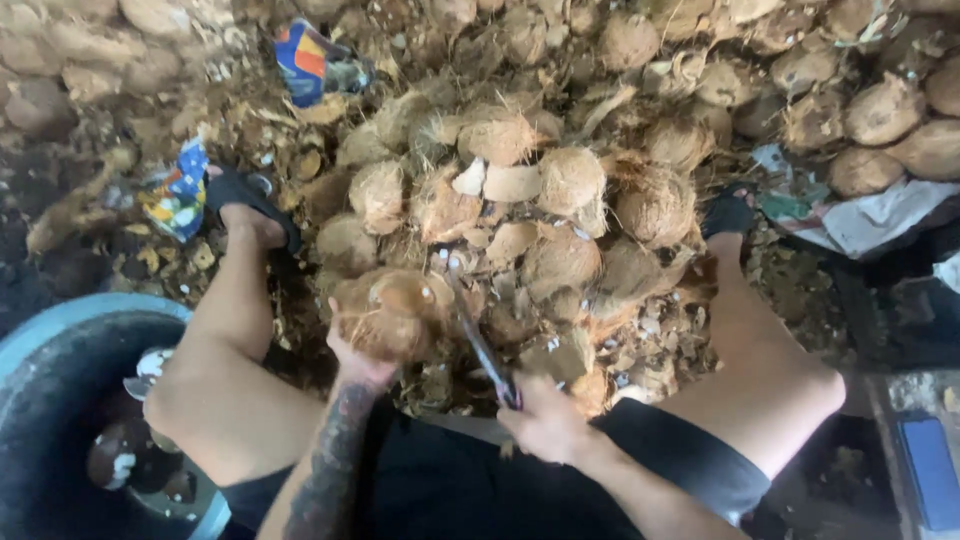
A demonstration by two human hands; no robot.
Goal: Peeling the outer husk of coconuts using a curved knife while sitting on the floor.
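Note:
My left hand (355, 362) grips a brown husked coconut (392, 315) just in front of my knees. My right hand (545, 420) is closed around the handle of a dark-bladed knife (480, 345), whose blade points up towards the coconut. A heap of husked coconuts (560, 190) and pale shell pieces lies between my bare legs on the ground.
A large dark tub with a blue rim (60, 320) holding shell pieces stands at the lower left. More coconuts (880, 110) pile up at the back right. Colourful wrappers (310, 60) and white sacking (880, 215) lie among the husk litter. A blue flat object (930, 470) sits at the lower right.

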